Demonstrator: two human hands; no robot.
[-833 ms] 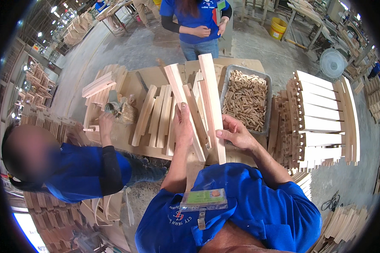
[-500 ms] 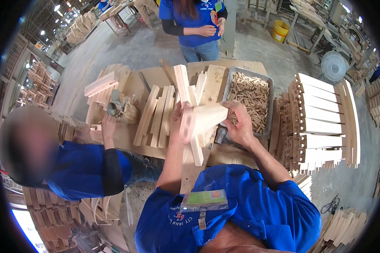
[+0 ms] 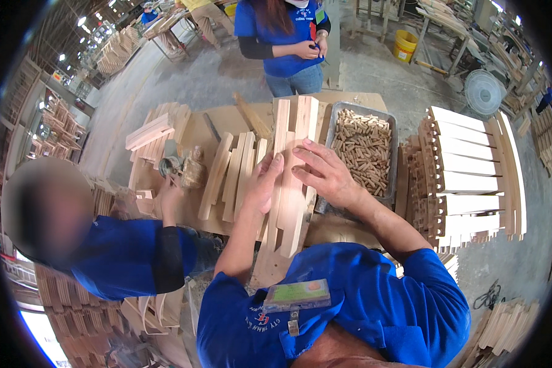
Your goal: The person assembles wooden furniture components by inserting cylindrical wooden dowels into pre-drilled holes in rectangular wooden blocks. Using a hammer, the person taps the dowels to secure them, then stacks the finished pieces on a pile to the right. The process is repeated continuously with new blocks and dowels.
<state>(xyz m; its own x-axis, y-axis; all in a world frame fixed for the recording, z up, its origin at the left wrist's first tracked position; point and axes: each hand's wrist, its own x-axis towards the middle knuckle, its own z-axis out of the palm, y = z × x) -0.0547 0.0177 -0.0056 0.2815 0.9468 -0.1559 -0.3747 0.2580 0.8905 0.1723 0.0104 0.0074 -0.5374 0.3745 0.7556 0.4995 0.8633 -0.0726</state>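
Pale wooden bars point(image 3: 292, 202) stand lengthwise before me, two long ones with a shorter piece between them. Against their left side, my left hand point(image 3: 265, 181) grips with the thumb along the edge. From the right, my right hand point(image 3: 330, 175) holds them, its fingers spread over the top face. The undersides of both hands are hidden. Just right of my right hand sits a grey plastic tray point(image 3: 393, 156) full of short wooden dowels point(image 3: 362, 147). More loose wooden bars point(image 3: 236, 175) lie left of my left hand.
A co-worker in blue point(image 3: 126, 251) sits at my left, a hand near a tin can point(image 3: 168, 165). Another person point(image 3: 291, 46) stands across the table point(image 3: 227, 116). Slotted wooden panels point(image 3: 466, 178) are stacked at right, with a fan point(image 3: 483, 92) beyond.
The broad board blurred between my hands has been turned and now lies lengthwise with the bars. My right hand has moved left onto the wood. The co-worker's hand has shifted near the can.
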